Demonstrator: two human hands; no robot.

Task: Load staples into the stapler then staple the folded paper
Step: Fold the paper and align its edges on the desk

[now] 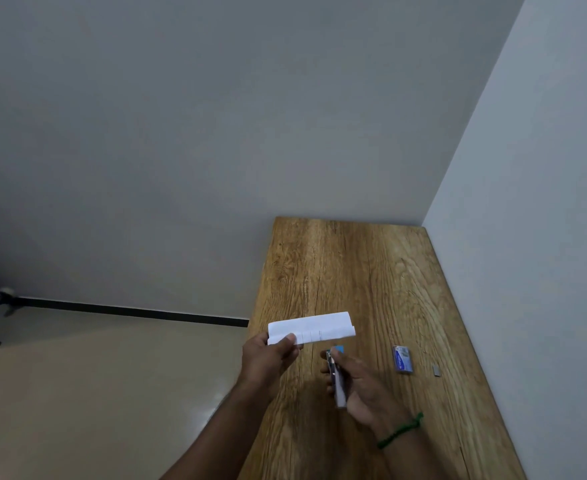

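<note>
My left hand [268,358] pinches the left end of a folded white paper [316,328] and holds it just above the wooden table [354,265]. Right of it, my right hand [364,386] grips a small blue and metal stapler [337,374], its blue end pointing up toward the paper's lower edge. The stapler's head sits slightly below the paper and does not touch it. A small blue staple box [403,359] lies on the table to the right. A short grey strip of staples [436,370] lies beyond the box.
The table stands in a corner, with a grey wall behind it and a white wall along its right edge. Its left edge drops to a beige floor [94,393]. A green cord [401,429] circles my right wrist.
</note>
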